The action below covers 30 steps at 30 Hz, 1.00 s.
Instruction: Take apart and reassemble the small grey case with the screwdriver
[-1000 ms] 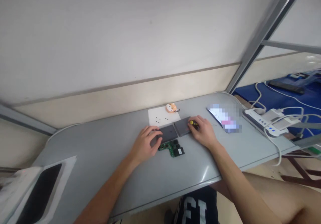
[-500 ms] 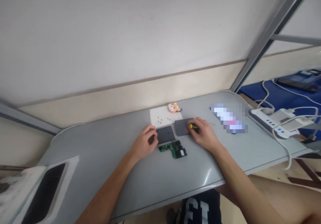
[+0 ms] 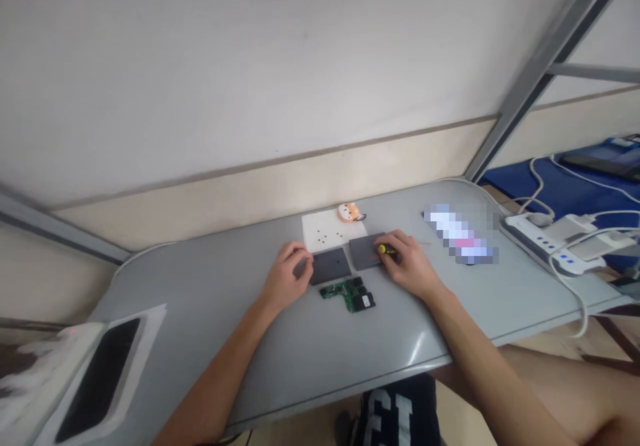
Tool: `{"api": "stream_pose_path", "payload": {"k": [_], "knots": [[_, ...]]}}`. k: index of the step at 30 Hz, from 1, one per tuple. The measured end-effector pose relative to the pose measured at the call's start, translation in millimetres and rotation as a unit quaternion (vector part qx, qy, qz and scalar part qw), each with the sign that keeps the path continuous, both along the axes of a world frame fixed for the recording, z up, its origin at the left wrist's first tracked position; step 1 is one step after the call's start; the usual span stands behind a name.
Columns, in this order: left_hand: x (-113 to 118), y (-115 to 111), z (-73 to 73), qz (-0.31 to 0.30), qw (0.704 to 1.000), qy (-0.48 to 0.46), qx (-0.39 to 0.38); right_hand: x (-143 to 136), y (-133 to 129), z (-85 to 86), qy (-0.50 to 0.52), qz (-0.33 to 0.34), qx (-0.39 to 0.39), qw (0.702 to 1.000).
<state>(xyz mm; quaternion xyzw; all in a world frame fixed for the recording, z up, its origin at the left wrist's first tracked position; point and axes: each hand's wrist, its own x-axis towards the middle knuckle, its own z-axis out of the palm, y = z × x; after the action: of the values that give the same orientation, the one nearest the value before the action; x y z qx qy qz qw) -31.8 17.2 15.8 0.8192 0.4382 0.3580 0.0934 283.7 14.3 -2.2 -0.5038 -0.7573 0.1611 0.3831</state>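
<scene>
My left hand (image 3: 290,276) is closed at the left edge of a dark flat panel (image 3: 330,266), thumb and fingers around that edge. My right hand (image 3: 407,259) is wrapped round a yellow and black screwdriver (image 3: 387,250), whose thin shaft points right. Its fingers rest over the right part of a second dark panel (image 3: 361,253). Just below the panels lies a green circuit board (image 3: 349,294) with black parts. Behind them is a white sheet (image 3: 320,226) bearing several tiny dark screws (image 3: 321,239), with an orange and white animal-faced case (image 3: 349,213) at its corner.
On the grey table (image 3: 200,299), a phone with a blurred screen (image 3: 463,236) lies at the right, beside a white power strip (image 3: 550,243) with cables. A black device (image 3: 100,379) lies on white paper at the left. A wall stands behind.
The camera view has shifted slightly, moving the scene a little to the right. The left fingers have changed pose slightly at the panel's edge; the right hand keeps its hold on the screwdriver.
</scene>
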Motion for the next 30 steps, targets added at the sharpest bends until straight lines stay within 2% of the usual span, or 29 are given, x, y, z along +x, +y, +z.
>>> {"api": "stream_pose_path", "payload": {"k": [6,12,19,30], "knots": [[-4.1,1.0,-3.4,0.035,0.996,0.031,-0.082,2.4,2.1,-3.6,-0.006,-0.024,0.017,1.0],[-3.5,-0.6,-6.1,0.024,0.987,0.045,-0.15,2.9,1.3,-2.7,-0.004,-0.032,0.013,0.999],[-2.3,-1.8,-1.3,0.021,0.986,0.039,-0.162,1.3,0.0,-0.4,-0.002,-0.034,0.015,0.999],[-3.1,-2.4,-1.5,0.022,0.982,0.034,-0.184,1.6,-1.6,2.5,0.0,-0.027,0.013,1.0]]}}
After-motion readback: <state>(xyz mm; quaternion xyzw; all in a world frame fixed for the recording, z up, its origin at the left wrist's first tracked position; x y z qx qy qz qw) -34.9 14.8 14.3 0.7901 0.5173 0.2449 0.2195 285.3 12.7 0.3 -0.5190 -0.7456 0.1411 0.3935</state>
